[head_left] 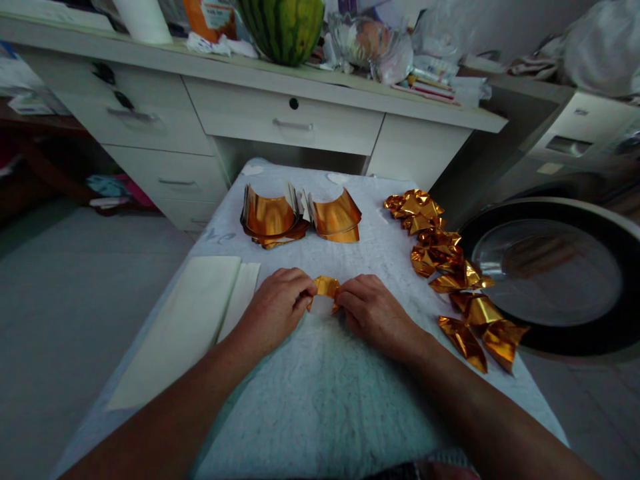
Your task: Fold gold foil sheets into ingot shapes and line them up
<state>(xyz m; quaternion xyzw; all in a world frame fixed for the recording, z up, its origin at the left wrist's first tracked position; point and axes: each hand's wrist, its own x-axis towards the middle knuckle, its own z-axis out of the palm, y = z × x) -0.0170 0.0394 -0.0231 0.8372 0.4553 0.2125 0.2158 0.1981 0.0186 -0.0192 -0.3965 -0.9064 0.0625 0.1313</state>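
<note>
Low over the cloth-covered table, a small piece of gold foil paper (327, 287) is bent into an arch between my hands. My left hand (284, 300) pinches its left end, and my right hand (367, 303) pinches the right end. Beyond them lie two stacks of curled gold foil sheets, the left stack (271, 215) and the right stack (336, 217), with pale backs showing at their edges. Along the table's right side runs a heap of folded gold foil pieces (435, 247). My fingers hide both ends of the held paper.
Pale folded sheets (185, 320) lie on the left of the table (320, 413). A white drawer desk (300, 127) stands behind, bearing a watermelon (283, 27) and a glass bowl (360, 40). At the right, a washing machine's round open door (550, 267) comes close to the table edge.
</note>
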